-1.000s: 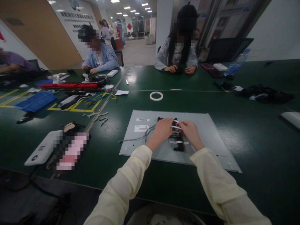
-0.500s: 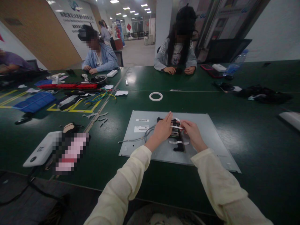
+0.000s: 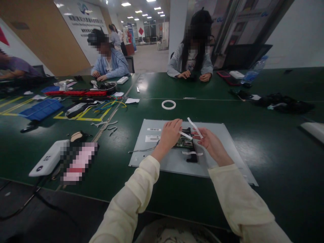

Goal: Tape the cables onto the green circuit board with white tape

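A flat grey metal panel (image 3: 217, 153) lies on the green table in front of me. On it sits a green circuit board (image 3: 184, 143) with a black bracket (image 3: 193, 157), partly under my left hand. My left hand (image 3: 169, 136) is closed above the board's left side, with a short white tape strip (image 3: 186, 135) at its fingertips. My right hand (image 3: 212, 144), to the right of the board, pinches another strip of white tape, whose free end points up and left. A third strip lies across the bracket's lower arm. A thin grey cable (image 3: 143, 150) runs left from the board.
Beyond the panel lies a white tape roll (image 3: 168, 105). Left are a phone (image 3: 81, 160), a white power bank (image 3: 49, 158), pliers (image 3: 104, 125), a blue tray (image 3: 40, 109) and coloured wires (image 3: 111, 105). Two people sit across the table; another is at far left.
My left hand has drawn back left, and the strip near it now slants. My right hand has moved slightly right and down, with its strip raised off the board.
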Action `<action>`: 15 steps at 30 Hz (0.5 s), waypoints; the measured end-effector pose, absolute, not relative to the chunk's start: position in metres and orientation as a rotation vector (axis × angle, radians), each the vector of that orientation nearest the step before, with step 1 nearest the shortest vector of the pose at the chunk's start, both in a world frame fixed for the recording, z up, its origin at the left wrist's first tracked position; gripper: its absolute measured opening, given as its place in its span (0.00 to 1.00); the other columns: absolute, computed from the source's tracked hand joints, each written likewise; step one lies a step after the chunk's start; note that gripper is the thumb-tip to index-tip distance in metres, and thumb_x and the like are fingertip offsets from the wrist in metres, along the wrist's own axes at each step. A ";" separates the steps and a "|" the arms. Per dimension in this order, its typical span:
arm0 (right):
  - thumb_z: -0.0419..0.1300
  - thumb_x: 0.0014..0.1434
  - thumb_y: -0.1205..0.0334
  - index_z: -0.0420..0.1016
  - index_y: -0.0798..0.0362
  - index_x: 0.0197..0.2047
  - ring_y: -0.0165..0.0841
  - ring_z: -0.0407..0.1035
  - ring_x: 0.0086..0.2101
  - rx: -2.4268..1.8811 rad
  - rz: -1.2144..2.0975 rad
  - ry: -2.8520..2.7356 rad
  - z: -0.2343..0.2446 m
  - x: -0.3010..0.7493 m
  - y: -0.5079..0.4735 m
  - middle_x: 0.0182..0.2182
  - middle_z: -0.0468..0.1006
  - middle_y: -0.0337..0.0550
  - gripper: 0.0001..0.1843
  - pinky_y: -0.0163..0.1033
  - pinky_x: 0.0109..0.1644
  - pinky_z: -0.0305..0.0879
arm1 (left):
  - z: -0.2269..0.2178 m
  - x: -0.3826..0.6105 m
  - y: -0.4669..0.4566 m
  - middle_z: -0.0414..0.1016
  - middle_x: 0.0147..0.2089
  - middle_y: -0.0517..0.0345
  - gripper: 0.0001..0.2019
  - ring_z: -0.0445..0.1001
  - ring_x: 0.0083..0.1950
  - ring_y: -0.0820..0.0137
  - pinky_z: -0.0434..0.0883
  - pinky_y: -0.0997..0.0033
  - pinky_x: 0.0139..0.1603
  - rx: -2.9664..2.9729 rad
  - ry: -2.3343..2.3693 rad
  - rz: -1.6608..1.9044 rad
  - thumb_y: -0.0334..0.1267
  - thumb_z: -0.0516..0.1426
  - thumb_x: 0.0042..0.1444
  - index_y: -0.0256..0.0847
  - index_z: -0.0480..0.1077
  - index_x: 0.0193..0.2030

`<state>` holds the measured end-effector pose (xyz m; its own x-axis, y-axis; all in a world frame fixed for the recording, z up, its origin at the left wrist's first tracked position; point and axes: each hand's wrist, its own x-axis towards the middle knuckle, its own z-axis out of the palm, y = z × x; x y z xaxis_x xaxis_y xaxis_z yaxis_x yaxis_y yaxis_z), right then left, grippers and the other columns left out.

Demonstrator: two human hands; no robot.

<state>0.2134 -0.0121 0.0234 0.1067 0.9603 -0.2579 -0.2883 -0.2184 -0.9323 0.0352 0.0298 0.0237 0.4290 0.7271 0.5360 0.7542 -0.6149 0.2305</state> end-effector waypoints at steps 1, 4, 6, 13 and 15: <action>0.52 0.58 0.53 0.74 0.55 0.40 0.32 0.71 0.34 -1.229 1.409 -0.794 0.025 0.212 -0.013 0.39 0.76 0.50 0.16 0.29 0.24 0.63 | 0.025 0.033 0.029 0.66 0.56 0.48 0.16 0.65 0.55 0.66 0.63 0.65 0.55 -2.601 -1.375 -0.973 0.36 0.44 0.63 0.37 0.60 0.56; 0.55 0.56 0.53 0.74 0.55 0.41 0.34 0.72 0.36 -1.213 1.422 -0.864 0.030 0.206 -0.018 0.40 0.76 0.51 0.16 0.31 0.28 0.67 | 0.029 0.027 0.026 0.67 0.55 0.47 0.18 0.65 0.55 0.65 0.63 0.64 0.55 -2.543 -1.360 -0.982 0.40 0.45 0.63 0.37 0.59 0.57; 0.58 0.53 0.53 0.71 0.54 0.45 0.35 0.72 0.36 -1.209 1.428 -0.919 0.034 0.200 -0.022 0.40 0.76 0.50 0.19 0.33 0.31 0.69 | 0.032 0.022 0.022 0.67 0.55 0.47 0.19 0.65 0.56 0.64 0.61 0.62 0.56 -2.511 -1.311 -0.933 0.42 0.46 0.63 0.38 0.59 0.58; 0.65 0.44 0.51 0.55 0.51 0.59 0.34 0.72 0.28 -1.270 1.332 -1.254 0.027 0.182 -0.028 0.29 0.76 0.41 0.41 0.31 0.21 0.62 | 0.030 0.017 0.013 0.67 0.55 0.47 0.19 0.64 0.56 0.62 0.60 0.60 0.56 -2.481 -1.230 -0.800 0.42 0.45 0.63 0.38 0.60 0.57; 0.66 0.43 0.52 0.54 0.53 0.59 0.32 0.70 0.25 -1.255 1.295 -1.267 0.025 0.182 -0.027 0.25 0.75 0.38 0.43 0.30 0.20 0.60 | 0.029 0.018 0.013 0.67 0.55 0.47 0.19 0.64 0.56 0.62 0.60 0.60 0.55 -2.485 -1.211 -0.772 0.42 0.45 0.63 0.38 0.60 0.57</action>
